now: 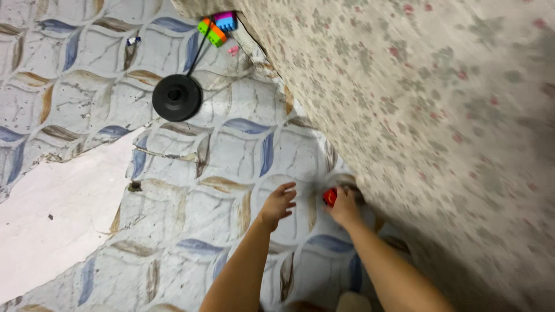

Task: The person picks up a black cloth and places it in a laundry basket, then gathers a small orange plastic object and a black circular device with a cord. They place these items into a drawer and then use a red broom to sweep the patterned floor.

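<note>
Right hand (345, 207) fingers pinch a red toy (329, 197); left hand (278, 203) fingers spread, empty

Single head view, looking steeply down, floor (219, 156) near

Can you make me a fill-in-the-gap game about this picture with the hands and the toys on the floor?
1. The right hand is touching a small toy that is ____ in colour.
2. The left hand is open and holds ____.
3. The round disc on the patterned floor is ____ in colour.
4. The colourful toy blocks lie at the ____ of the picture.

Missing words: red; nothing; black; top
</note>
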